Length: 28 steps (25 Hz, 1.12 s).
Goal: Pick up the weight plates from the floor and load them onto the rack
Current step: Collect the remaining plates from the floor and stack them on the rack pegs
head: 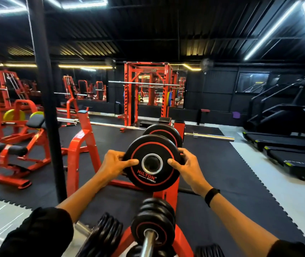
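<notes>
Both hands, left (117, 163) & right (186, 164), are gripping the plate (151, 162) by opposite rim edges w/ thumbs on its face, holding it upright, bore facing the camera, just before the rack's (168, 196) upper stack (163, 133), equidistant from both.

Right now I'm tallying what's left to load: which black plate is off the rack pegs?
The Hilton-lettered plate, held between left hand and right hand; the others sit on pegs.
</notes>
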Available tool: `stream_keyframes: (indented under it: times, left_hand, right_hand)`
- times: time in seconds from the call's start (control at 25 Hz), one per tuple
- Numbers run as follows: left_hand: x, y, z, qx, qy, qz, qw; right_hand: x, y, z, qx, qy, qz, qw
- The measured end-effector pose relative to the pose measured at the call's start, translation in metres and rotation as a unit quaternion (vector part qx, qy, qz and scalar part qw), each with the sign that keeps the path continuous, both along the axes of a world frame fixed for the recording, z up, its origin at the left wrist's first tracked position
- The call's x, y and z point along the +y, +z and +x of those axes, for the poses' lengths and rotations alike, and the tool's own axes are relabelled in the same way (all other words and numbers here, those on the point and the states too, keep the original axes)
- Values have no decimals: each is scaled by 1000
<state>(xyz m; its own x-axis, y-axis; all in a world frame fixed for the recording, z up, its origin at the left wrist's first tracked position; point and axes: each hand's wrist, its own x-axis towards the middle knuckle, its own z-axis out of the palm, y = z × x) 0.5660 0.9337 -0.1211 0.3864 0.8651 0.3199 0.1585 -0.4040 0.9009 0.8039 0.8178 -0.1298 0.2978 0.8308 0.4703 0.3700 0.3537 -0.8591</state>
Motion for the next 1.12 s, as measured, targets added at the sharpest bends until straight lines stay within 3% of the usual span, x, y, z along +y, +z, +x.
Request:
stream_keyframes:
  times: [0.16, 0.32, 0.4, 0.48, 0.68, 0.8, 0.96, 1.12]
  left_hand:
    - [38, -1, 11, 39, -49, 42, 997]
    - [73, 8, 49, 62, -34, 116, 991]
    - [90, 19, 71, 135, 41, 174, 975]
    - [102, 33, 85, 194, 96, 201, 955]
    - [139, 46, 97, 280, 71, 223, 931]
    - [145, 45, 96, 285, 26, 205, 936]
    - [147, 49, 101, 279, -71, 182, 940]
    - [160, 42, 107, 265, -98, 154, 947]
  right_hand:
    - [16, -2, 13, -59, -11, 24, 998]
    - [46, 1, 28, -132, -126, 4, 983]
    - [66, 15, 37, -228, -267, -26, 936]
    - [82, 36, 42, -302, -346, -87, 884]
    - [109, 75, 62, -432, -313, -232, 814]
    - [117, 82, 70, -428, -241, -304, 817]
    - [119, 90, 64, -316, -95, -269, 905]
    - [117, 87, 61, -280, -92, -268, 917]
